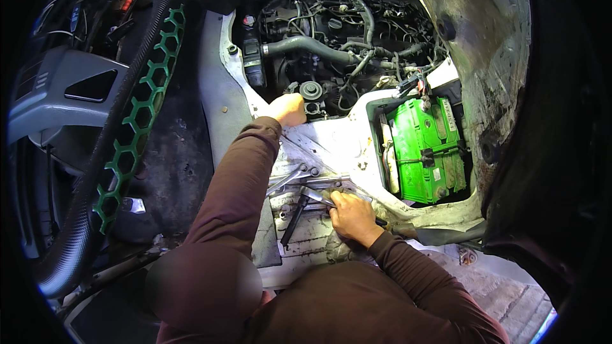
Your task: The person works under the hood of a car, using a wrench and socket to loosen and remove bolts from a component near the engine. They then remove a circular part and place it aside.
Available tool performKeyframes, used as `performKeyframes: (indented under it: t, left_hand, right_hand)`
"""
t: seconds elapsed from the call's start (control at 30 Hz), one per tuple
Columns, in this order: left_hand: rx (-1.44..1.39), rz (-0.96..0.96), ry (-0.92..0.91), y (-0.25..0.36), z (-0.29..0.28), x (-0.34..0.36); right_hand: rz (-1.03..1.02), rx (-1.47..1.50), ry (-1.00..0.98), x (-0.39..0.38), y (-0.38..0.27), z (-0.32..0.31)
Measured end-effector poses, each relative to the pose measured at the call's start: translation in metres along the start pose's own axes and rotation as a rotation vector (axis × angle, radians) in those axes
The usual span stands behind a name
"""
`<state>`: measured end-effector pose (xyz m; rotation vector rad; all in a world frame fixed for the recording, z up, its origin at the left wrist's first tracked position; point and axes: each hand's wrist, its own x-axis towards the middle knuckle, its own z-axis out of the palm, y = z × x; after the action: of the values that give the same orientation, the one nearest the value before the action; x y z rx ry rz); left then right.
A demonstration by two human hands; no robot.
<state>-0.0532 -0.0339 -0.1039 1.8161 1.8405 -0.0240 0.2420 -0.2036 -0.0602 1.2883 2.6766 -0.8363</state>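
Note:
My left hand (287, 109) reaches to the near edge of the engine (338, 25), just left of a round metal housing (312, 91); its fingers are curled down and what they grip is hidden. My right hand (354, 215) is closed on a silver ratchet (317, 195) with a black handle end, lying over the pale, dirty metal ledge. A black extension bar (292, 222) points down from the ratchet's head toward me. Several silver wrenches (290, 177) lie just behind it on the ledge.
A green battery (421, 146) sits in a white-edged well (376, 204) at the right. A steering wheel (86, 245) with green honeycomb trim fills the left. A worn raised panel (484, 57) borders the right side, and a grey trim strip (223, 89) runs along the engine's left.

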Motion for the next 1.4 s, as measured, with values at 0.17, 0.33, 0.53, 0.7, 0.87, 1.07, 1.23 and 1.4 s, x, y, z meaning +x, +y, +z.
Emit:
performKeyframes:
  t: [0.17, 0.33, 0.53, 0.7, 0.87, 1.07, 1.23, 1.4]
  left_hand:
    - [-0.014, 0.038, -0.012, 0.004, -0.006, -0.006]
    - [-0.059, -0.059, 0.058, 0.012, 0.002, -0.014]
    - [-0.056, -0.103, 0.035, 0.015, 0.002, -0.007]
    - [-0.058, -0.021, 0.023, 0.004, 0.001, 0.000]
    - [-0.018, -0.138, 0.111, 0.020, 0.008, -0.015]
    - [-0.062, -0.030, 0.000, 0.004, 0.000, -0.005]
    - [-0.072, -0.110, 0.079, 0.015, 0.005, -0.010]
    - [-0.108, -0.078, 0.043, 0.009, 0.007, -0.008]
  right_hand:
    - [0.010, 0.000, -0.005, 0.001, -0.003, -0.002]
    - [0.018, 0.000, 0.014, 0.001, -0.002, 0.001]
    - [0.011, -0.008, 0.019, 0.001, 0.001, 0.002]
    - [-0.006, 0.008, 0.043, 0.001, 0.003, 0.006]
    - [0.002, 0.017, 0.040, 0.000, 0.000, 0.003]
    - [0.012, 0.009, 0.045, 0.000, 0.000, 0.003]
    - [0.000, 0.022, 0.041, 0.000, 0.005, 0.006]
    - [0.013, 0.004, 0.004, 0.000, 0.001, 0.002]
